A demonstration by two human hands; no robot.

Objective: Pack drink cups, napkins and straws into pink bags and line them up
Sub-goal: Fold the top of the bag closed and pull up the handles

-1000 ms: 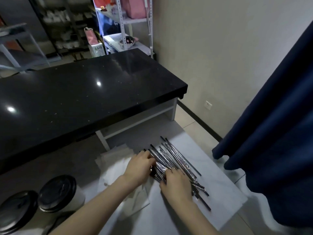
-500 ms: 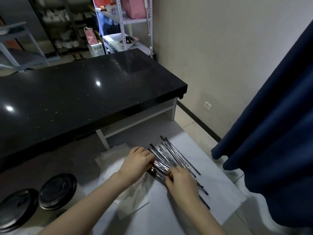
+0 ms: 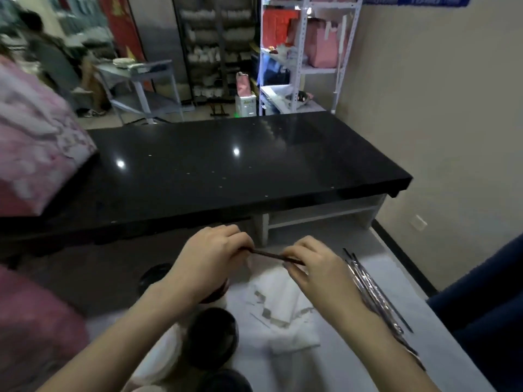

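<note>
Both hands hold one wrapped straw [image 3: 267, 254] level above the white table [image 3: 441, 349]. My left hand [image 3: 210, 261] pinches its left end and my right hand [image 3: 318, 267] pinches its right end. The pile of wrapped straws [image 3: 376, 295] lies to the right of my right forearm. White napkins [image 3: 285, 312] lie crumpled below the hands. Drink cups with black lids [image 3: 210, 338] stand near my left forearm. A pink bag [image 3: 36, 154] sits at the left on the black counter, and another pink bag [image 3: 34, 329] is at the lower left, both blurred.
A long black counter [image 3: 226, 171] runs across behind the white table. A dark blue curtain [image 3: 486, 321] hangs at the right edge. Metal shelves [image 3: 305, 49] with pink bags stand at the back, and a person sits at the far left.
Both hands have lifted off the straw pile holding a single straw between them. The view has swung left and up, bringing the pink bags into sight.
</note>
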